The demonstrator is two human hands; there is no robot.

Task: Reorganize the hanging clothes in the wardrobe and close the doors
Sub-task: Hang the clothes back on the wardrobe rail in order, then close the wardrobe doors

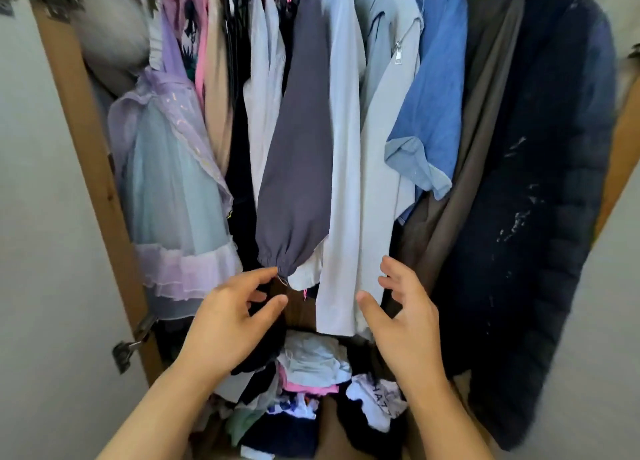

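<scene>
Left hand: the left hand (227,324) reaches up toward the hanging clothes, fingers loosely spread and apart, gripping nothing; its index fingertip lies at the gathered cuff of the slate-grey sleeve (298,168).
Right hand: the right hand (403,316) is raised beside it, fingers relaxed and apart, holding nothing, just in front of the lower hem of the long pale-blue shirt (343,182).
Between the hands: a dark gap below the hems, with the wardrobe's brown back panel showing.
Centre of the wardrobe: the slate-grey sleeve with pink trim hangs beside a white striped shirt (265,113); right of the long shirt hangs a light-grey zipped jacket (388,89).
Left side of the wardrobe: a lilac and pale-blue tulle dress (173,189) hangs near the wooden frame post (90,141), with a beige garment (218,89) next to it.
Right side of the wardrobe: a blue denim shirt (436,89) with a rolled cuff, then a brown-grey coat (485,113), then a dark navy quilted puffer coat (547,217) at the edge.
Wardrobe floor: a loose pile of crumpled clothes (311,383) in white, pink, green and navy lies under the hanging row.
Doors: open; a metal hinge (130,347) shows on the left post.
</scene>
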